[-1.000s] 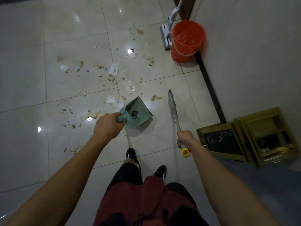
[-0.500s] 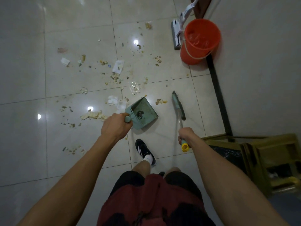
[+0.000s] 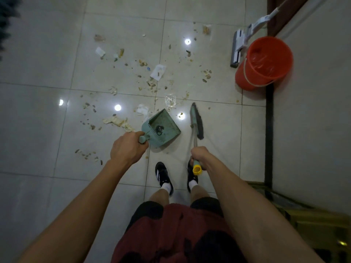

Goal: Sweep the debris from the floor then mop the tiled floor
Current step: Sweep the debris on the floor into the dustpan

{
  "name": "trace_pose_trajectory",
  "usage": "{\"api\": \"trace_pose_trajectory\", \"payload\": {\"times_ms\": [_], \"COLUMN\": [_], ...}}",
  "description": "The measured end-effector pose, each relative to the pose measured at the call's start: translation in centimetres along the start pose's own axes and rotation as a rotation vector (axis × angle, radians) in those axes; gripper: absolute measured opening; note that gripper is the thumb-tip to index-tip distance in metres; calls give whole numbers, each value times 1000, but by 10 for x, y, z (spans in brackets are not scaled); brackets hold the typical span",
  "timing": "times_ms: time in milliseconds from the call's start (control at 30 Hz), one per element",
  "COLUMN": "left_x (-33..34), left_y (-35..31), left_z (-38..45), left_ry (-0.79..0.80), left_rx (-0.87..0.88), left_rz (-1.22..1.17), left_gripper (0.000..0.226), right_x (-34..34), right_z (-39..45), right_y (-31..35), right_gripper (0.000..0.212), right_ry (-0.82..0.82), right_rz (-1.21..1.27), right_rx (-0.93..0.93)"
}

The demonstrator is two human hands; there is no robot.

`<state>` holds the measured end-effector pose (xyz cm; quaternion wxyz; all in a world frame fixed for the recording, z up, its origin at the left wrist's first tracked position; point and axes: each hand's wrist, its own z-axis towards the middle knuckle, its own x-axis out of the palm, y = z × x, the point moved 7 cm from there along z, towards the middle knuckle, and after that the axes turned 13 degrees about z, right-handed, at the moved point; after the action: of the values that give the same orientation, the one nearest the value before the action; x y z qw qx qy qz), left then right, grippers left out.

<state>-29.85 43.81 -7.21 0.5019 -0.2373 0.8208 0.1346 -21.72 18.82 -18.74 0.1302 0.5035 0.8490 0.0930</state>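
My left hand [image 3: 127, 147] grips the handle of a green dustpan [image 3: 163, 128], which hangs tilted just above the tiled floor [image 3: 38, 130]. A dark clump lies inside the pan. My right hand [image 3: 199, 156] holds the yellow-capped handle of a green broom [image 3: 196, 121], whose bristle head rests on the floor right of the pan. Debris [image 3: 152, 80] of paper scraps, crumbs and plastic is scattered over the tiles ahead and to the left. A flat mop [image 3: 239, 46] leans at the back right beside an orange bucket [image 3: 263, 62].
A wall [image 3: 313, 111] with a dark skirting strip runs along the right. A gold-coloured box [image 3: 313, 224] sits at the lower right against it. My two feet in black shoes [image 3: 163, 174] stand just behind the dustpan.
I have stepped forward, so the debris, bucket and mop lie closer and the gold box has slid to the lower right. Both hands keep their grips; the broom head sits nearer the pan.
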Motion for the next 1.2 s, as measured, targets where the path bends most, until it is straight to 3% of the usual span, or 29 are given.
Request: {"api": "trace_pose_trajectory", "payload": {"times_ms": [433,533,700,900,1200], "left_x": [13,20,29,55,121], "left_y": [11,17,27,49,82], "left_z": [-53,-70,-102,-163,-302], "left_ry": [-23,-34,-48,-66,-79], "left_rx": [-334,-407,-506,-630,-892], "left_rz": [-136,-161,-225,-332,-579], "left_gripper": [22,21,22,28,20], "right_x": [15,20,29,48,112], "right_z": [10,6,-5,-30,-73], "right_y": [44,48,47,37,-28], "right_gripper": [16,12,27,18,9], "right_ry": [150,167,172,218,361], "right_rz": [-161,-300,-515,-740,-878], "right_rx": [-18,-90,-247,-366,-347]}}
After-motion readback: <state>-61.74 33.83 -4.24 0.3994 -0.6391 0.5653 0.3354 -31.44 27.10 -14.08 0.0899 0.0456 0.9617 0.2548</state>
